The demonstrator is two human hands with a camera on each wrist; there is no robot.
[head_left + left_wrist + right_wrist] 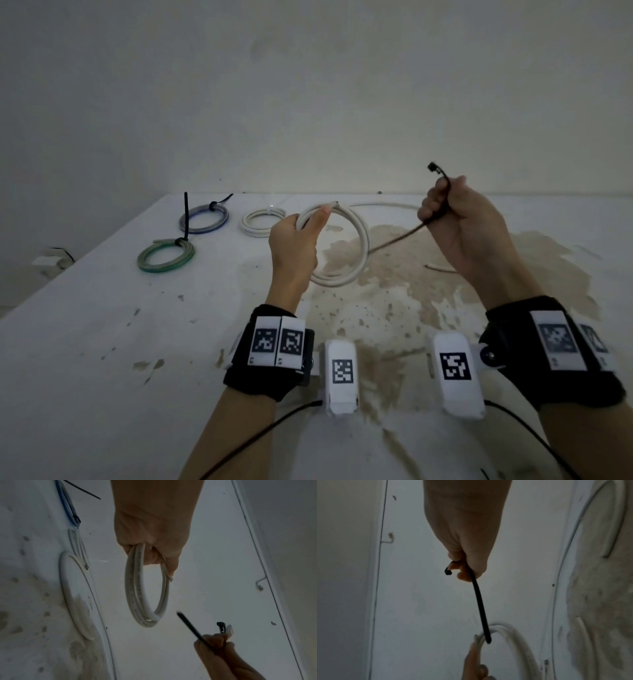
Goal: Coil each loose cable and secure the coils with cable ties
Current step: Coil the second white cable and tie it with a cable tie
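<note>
A stained white desk (102,342) is seen under a bare wall; above it a white coil (356,246) is gripped by the left hand (294,250), a black cable tie (394,241) clenched in the right hand (459,219), not yet wrapped; farther back, a green coil (166,257) and a blue coil (204,219) lie tied, a white cable (383,205) still loose

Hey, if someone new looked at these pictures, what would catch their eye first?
Centre stage, the left hand grips a white cable coil above the table, while the right hand holds a black cable tie pointed toward it. At far left lie two tied coils, blue-grey and green.
</note>
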